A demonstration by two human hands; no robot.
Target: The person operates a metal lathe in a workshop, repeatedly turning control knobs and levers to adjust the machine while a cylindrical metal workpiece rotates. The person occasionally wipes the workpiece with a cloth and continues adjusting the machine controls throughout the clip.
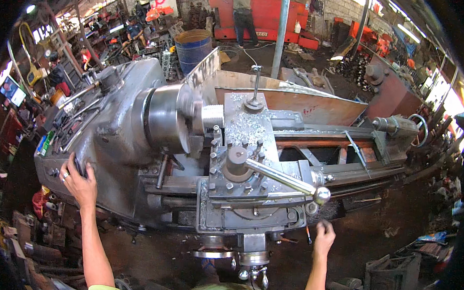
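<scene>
At the front of the lathe's headstock [120,134], my left hand [80,184] has its thumb and fingers bent around a small dark object [78,164] that I cannot make out. My right hand [323,238] is curled closed in front of the carriage, with nothing showing in it. Just left of it hangs a thin lever [308,234] with a dark end, apart from the fingers. The chuck [168,118] is blurred, and a shiny ridged metal cylinder [212,115] sits between it and the tool post [237,161]. A long ball-ended handle [283,176] slants out from the tool post.
Metal chips [249,119] lie on the carriage. Tools [81,121] rest on the headstock top. The tailstock [395,130] stands at the far right of the bed. Behind are a blue drum [193,53], a post [281,34] and a person [242,14] by red machinery. Scrap metal [393,274] lies at lower right.
</scene>
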